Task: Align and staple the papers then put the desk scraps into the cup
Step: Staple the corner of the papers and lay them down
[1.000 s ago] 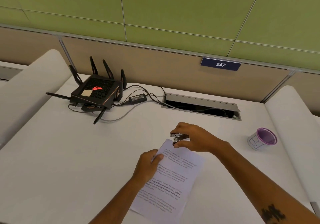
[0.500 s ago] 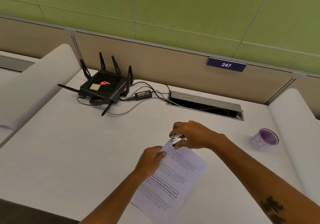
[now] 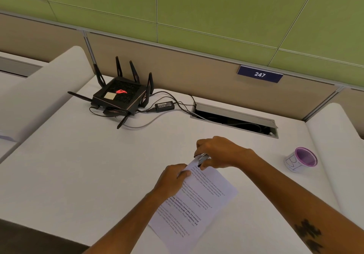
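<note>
Printed white papers (image 3: 199, 204) lie tilted on the white desk (image 3: 88, 165), lower centre. My left hand (image 3: 173, 181) pinches their upper left edge. My right hand (image 3: 218, 153) is closed around a small metal stapler (image 3: 201, 158), whose jaws sit over the top corner of the papers. A white cup with a purple rim (image 3: 301, 160) stands at the right, apart from both hands. No loose scraps show on the desk.
A black router with several antennas (image 3: 120, 96) and its power adapter (image 3: 164, 105) with cables sit at the back left. An open cable slot (image 3: 234, 120) runs along the back. White side dividers (image 3: 338, 155) flank the desk.
The camera has shifted, so everything sits a little further right in the frame. My right hand has brought the stapler lower onto the papers' top corner. My left hand keeps its hold.
</note>
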{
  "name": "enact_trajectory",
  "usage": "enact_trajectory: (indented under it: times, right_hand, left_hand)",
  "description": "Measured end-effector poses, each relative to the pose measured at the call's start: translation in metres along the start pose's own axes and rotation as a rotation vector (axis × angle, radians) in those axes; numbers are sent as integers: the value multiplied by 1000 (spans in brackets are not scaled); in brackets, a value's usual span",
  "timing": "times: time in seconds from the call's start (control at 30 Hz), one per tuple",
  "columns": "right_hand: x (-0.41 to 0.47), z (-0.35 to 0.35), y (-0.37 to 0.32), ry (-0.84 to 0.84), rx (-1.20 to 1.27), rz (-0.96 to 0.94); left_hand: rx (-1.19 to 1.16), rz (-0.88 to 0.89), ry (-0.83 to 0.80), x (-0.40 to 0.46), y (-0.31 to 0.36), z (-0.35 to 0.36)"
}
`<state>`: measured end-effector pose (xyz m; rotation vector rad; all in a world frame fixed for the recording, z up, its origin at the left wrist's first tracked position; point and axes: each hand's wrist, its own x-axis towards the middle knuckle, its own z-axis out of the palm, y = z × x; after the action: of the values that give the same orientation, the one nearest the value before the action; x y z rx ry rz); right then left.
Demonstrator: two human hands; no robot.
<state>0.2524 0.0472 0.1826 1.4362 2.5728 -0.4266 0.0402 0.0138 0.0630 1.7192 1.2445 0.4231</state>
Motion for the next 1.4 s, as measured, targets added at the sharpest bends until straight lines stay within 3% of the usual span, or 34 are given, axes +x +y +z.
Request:
enact_trajectory:
  times: [0.47, 0.67, 0.93, 1.4]
  right_hand:
    - [1, -4, -9, -44, -59, 8]
    - [1, -3, -12, -5, -88, -1]
    - [0, -4, -14, 25, -108, -13]
    - [5, 4, -13, 41, -174, -17]
  left_hand:
    - [49, 1, -15, 2, 0, 0]
    - [-67, 0, -63, 6, 9, 1]
    - [-239, 59, -7, 13, 30, 7]
    - [-237, 91, 33, 9, 32, 10]
